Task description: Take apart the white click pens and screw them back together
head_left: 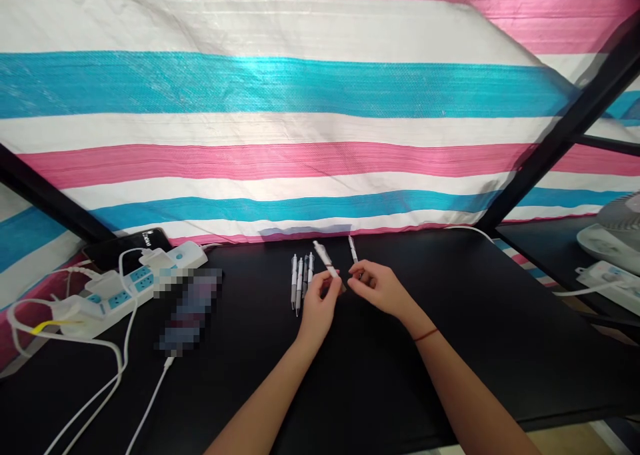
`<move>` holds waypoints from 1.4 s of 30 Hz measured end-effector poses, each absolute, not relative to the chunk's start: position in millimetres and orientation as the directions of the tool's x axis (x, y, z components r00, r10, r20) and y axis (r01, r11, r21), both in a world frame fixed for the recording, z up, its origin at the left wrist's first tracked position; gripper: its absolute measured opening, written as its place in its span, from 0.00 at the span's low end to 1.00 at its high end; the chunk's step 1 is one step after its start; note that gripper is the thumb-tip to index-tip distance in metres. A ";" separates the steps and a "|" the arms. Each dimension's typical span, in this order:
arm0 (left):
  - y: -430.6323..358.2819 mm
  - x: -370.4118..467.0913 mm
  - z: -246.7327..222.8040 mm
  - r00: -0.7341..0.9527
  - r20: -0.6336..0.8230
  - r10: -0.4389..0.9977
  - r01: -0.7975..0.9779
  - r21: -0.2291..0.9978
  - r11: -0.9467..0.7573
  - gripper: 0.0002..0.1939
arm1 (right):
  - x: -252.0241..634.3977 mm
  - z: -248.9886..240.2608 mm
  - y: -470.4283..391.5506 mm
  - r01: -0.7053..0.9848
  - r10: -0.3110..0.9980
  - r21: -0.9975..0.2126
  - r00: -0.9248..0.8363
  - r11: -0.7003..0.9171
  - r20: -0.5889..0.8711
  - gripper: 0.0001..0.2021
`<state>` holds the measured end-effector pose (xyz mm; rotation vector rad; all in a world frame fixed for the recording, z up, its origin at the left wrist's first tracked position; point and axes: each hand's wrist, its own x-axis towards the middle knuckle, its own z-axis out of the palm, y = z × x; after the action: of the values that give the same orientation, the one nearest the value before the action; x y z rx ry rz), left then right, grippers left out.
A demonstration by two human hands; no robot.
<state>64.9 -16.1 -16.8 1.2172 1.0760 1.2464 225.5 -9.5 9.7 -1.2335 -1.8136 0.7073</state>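
Note:
My left hand [320,302] pinches a white pen [324,255] between thumb and fingers, its clip end tilted up and away to the left. Close by on the right is my right hand [380,287], fingers bent and thumb slightly apart, with nothing visible between them. Just beyond its fingertips lies another white pen [353,247], the lower part hidden by that hand; I cannot tell whether they touch. Left of my left hand, several white-and-grey pens [299,282] lie side by side on the black tabletop [400,382], some partly covered by the hand.
A white power strip [170,260] with plugged-in chargers and loose white cables [120,362] occupies the left side. Near it are a black phone [133,247] and a blurred-out device [190,315] on a cable. Striped sheeting [320,128] hangs behind. Another power strip [615,283] sits at right.

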 end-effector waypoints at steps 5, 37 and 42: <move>-8.1 55.9 -11.8 0.070 0.054 0.996 -0.024 0.998 -0.053 0.17 | 213.1 9.0 -15.8 0.606 0.869 -0.624 -0.340 0.494 0.359 0.06; -7.2 48.1 -9.5 0.110 0.129 0.986 0.240 0.959 -0.152 0.15 | 238.7 -19.8 12.7 0.949 0.973 -0.312 0.111 -0.043 0.202 0.15; -9.3 47.6 -5.9 0.123 0.194 0.973 0.342 0.912 -0.225 0.14 | 238.0 -19.3 12.1 0.945 0.974 -0.324 0.106 -0.037 0.201 0.16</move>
<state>47.6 -9.3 -5.9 1.6795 1.2931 1.1069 238.0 12.1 -19.3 -2.0198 -1.8749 0.1049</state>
